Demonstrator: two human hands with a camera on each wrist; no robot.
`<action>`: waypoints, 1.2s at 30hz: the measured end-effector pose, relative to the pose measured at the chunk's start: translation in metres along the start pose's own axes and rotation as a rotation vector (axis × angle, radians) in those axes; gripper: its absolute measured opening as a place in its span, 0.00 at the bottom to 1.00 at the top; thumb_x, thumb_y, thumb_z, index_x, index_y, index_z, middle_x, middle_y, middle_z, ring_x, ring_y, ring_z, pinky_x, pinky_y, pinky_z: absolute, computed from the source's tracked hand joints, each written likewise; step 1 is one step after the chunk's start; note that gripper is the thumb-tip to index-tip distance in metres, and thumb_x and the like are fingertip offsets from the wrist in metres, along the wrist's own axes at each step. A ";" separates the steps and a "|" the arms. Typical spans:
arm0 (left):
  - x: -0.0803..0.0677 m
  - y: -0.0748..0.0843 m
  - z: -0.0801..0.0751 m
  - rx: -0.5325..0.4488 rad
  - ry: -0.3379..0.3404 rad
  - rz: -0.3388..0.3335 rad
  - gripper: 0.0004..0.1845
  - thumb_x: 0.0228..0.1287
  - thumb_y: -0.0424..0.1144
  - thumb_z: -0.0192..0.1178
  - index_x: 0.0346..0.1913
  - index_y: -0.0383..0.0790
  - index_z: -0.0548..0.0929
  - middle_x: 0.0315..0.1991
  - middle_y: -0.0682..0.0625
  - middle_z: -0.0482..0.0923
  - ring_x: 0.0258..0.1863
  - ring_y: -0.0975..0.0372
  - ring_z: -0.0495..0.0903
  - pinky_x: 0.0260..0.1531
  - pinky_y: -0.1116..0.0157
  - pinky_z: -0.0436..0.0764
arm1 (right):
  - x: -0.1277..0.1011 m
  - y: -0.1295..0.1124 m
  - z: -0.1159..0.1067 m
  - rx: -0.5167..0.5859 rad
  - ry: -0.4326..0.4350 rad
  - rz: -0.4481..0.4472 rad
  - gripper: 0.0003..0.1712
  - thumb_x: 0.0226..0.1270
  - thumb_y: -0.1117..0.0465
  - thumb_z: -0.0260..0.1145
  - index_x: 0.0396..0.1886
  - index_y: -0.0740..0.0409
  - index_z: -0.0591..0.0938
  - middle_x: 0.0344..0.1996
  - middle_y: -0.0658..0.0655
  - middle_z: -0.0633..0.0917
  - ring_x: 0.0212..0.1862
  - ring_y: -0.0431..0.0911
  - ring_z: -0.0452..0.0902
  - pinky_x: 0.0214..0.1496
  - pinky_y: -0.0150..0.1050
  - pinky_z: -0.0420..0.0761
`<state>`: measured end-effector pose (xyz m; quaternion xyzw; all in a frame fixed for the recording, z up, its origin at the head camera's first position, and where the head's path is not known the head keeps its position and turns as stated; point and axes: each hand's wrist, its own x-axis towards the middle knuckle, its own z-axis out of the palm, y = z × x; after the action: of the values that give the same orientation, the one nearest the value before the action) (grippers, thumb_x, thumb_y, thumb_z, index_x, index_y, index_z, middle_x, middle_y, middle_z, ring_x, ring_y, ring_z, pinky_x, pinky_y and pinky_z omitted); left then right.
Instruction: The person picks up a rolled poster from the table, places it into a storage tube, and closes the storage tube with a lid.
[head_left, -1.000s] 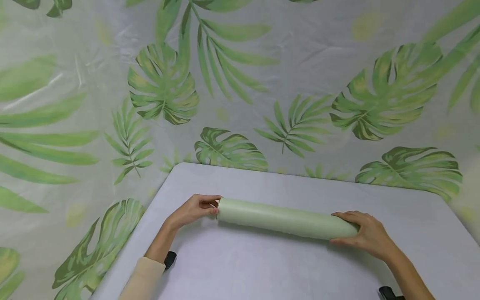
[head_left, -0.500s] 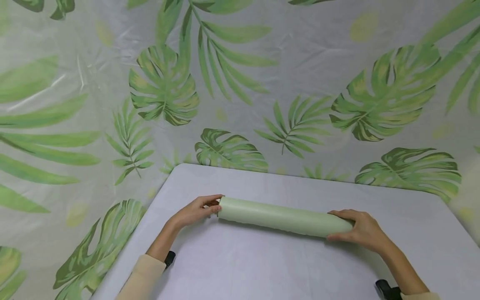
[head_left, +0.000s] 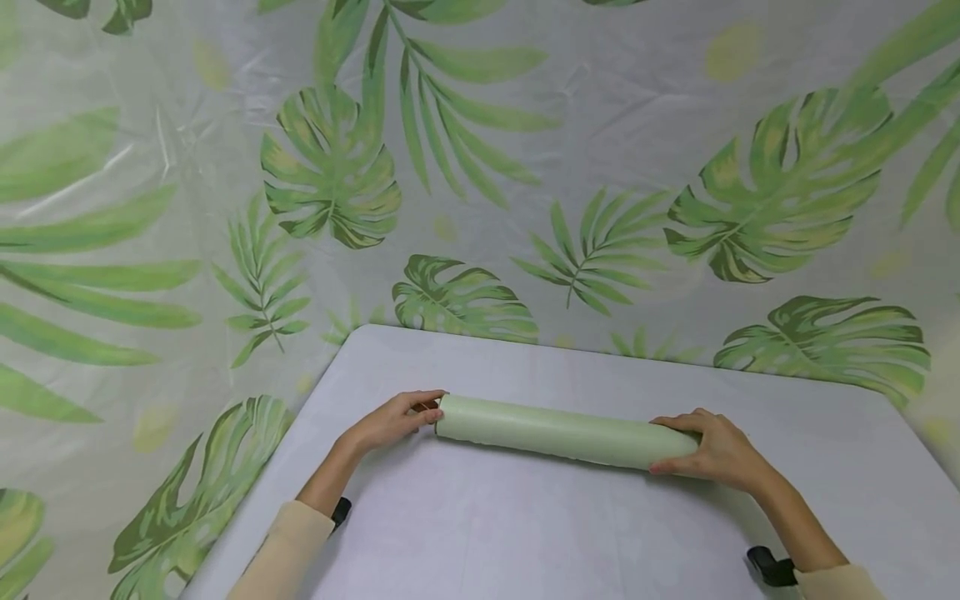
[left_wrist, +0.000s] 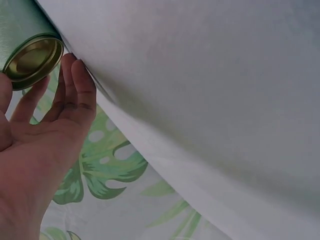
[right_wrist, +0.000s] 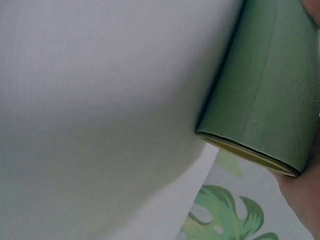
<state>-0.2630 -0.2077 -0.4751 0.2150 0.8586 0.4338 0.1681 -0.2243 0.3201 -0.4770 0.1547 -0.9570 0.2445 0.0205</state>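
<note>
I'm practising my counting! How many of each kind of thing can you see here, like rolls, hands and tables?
Green roll: 1
Hands: 2, the left hand at one end of the roll, the right hand holding the other end
White table: 1
Leaf-print curtain: 1
Black wrist straps: 2, one on the left, one on the right
Total: 7

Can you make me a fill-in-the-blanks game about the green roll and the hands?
1. The pale green roll lies on the ____ table.
2. The right hand grips one end of the roll, and the left hand touches the ____ end.
3. Seen from the left wrist, the inside of the roll's open end looks ____ in colour.
4. The curtain behind the table is printed with green ____.

Missing words: white; other; gold; leaves
</note>
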 end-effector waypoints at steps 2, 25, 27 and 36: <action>0.001 0.001 0.000 -0.002 0.000 -0.009 0.33 0.81 0.50 0.54 0.79 0.37 0.65 0.62 0.40 0.78 0.56 0.55 0.78 0.51 0.56 0.81 | 0.000 -0.001 -0.001 -0.010 -0.009 0.001 0.45 0.43 0.34 0.85 0.61 0.49 0.87 0.44 0.56 0.87 0.42 0.45 0.77 0.39 0.41 0.74; -0.001 -0.001 0.001 0.016 0.004 -0.019 0.32 0.80 0.52 0.55 0.78 0.40 0.67 0.63 0.42 0.78 0.63 0.51 0.76 0.61 0.50 0.76 | -0.009 -0.002 0.002 -0.173 0.088 -0.085 0.45 0.47 0.30 0.80 0.62 0.49 0.86 0.49 0.56 0.90 0.49 0.54 0.83 0.57 0.59 0.65; -0.002 0.000 0.001 0.015 0.004 -0.021 0.32 0.80 0.52 0.55 0.79 0.40 0.66 0.64 0.42 0.77 0.64 0.51 0.76 0.63 0.48 0.75 | -0.011 -0.002 0.003 -0.177 0.093 -0.085 0.45 0.47 0.31 0.80 0.62 0.49 0.85 0.49 0.56 0.90 0.49 0.54 0.82 0.57 0.59 0.66; -0.004 0.001 0.002 0.006 -0.003 -0.012 0.34 0.80 0.51 0.55 0.79 0.38 0.64 0.67 0.39 0.75 0.65 0.49 0.75 0.64 0.47 0.75 | -0.013 -0.003 0.003 -0.193 0.121 -0.092 0.45 0.47 0.30 0.80 0.62 0.49 0.85 0.49 0.56 0.90 0.49 0.52 0.81 0.55 0.58 0.65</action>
<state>-0.2583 -0.2082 -0.4753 0.2109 0.8609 0.4300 0.1716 -0.2111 0.3201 -0.4800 0.1805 -0.9650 0.1591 0.1043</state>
